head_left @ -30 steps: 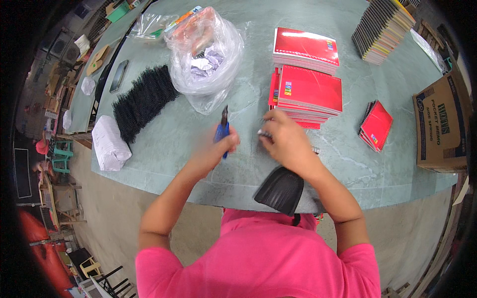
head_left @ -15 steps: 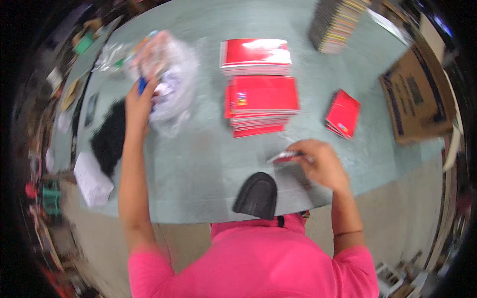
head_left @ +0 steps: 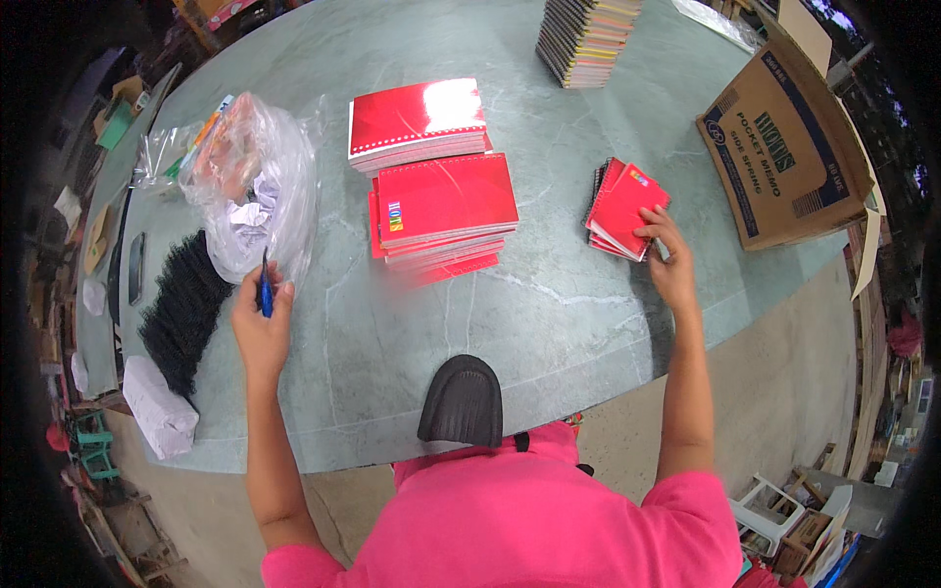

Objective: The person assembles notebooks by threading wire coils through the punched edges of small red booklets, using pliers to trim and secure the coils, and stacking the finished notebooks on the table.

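My left hand (head_left: 263, 318) is closed around a small blue-handled tool (head_left: 266, 292) with a thin dark tip, just below a clear plastic bag (head_left: 294, 196) of crumpled paper. At the right, my right hand (head_left: 668, 263) has its fingers and thumb on the edge of a red pocket notebook (head_left: 627, 211). That notebook lies over a few others, black spiral bindings showing at their left side. In the middle stand two stacks of red covers and pages, a far stack (head_left: 417, 113) and a nearer stack (head_left: 446, 196) with uneven lower layers.
A printed cardboard box (head_left: 784, 147) with raised flaps stands at the right. Spiral notebooks are piled in a tall stack (head_left: 588, 44) at the far side. A black bristle brush (head_left: 184, 314) and a folded white paper (head_left: 159, 410) lie left. A black ridged pad (head_left: 463, 402) sits at the near edge.
My right hand has carried a notebook from near the table's front to the small pile at the right. My left hand, still holding the blue-handled tool, has drawn back from the plastic bag.
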`<state>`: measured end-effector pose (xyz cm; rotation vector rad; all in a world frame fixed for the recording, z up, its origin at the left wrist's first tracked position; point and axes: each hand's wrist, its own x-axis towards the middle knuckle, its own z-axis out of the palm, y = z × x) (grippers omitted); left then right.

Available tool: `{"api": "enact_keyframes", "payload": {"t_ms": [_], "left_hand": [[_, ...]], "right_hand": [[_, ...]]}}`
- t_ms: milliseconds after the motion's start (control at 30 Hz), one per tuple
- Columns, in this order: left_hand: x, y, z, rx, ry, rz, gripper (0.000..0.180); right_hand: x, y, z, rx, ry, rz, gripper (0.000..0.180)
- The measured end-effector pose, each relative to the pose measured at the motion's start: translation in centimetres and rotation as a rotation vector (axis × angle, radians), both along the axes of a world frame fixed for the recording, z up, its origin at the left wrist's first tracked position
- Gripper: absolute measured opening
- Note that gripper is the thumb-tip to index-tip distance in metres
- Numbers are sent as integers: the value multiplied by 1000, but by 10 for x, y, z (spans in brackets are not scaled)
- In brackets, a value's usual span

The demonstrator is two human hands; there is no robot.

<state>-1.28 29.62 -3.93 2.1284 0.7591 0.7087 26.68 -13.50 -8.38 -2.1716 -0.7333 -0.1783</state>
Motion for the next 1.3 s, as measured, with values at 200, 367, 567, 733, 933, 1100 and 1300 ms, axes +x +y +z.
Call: {"api": "enact_keyframes", "payload": {"t_ms": [200, 367, 567, 733, 933, 1100, 1300], "left_hand": [[-9, -27, -15, 251, 161, -137, 36], [5, -43, -43, 349, 196, -264, 40], [37, -54, -69, 507, 263, -47, 47], [19, -61, -53, 612, 106, -95, 44], [-28, -81, -29, 62, 28, -162, 41], [10, -117, 8, -1075, -530, -131, 28], [13, -96, -14, -596, -110, -439, 22]], "right_hand": [[2, -2, 13, -79, -2, 60, 33], [16, -3, 25, -240, 50, 137, 31], [-39, 115, 72, 88, -304, 260, 26], [-96, 208, 61, -183, -507, 371, 43], [-113, 178, 78, -15, -218, 631, 45], [-169, 183, 63, 783, 605, 575, 23], [-138, 137, 19, 613, 629, 448, 28]]}}
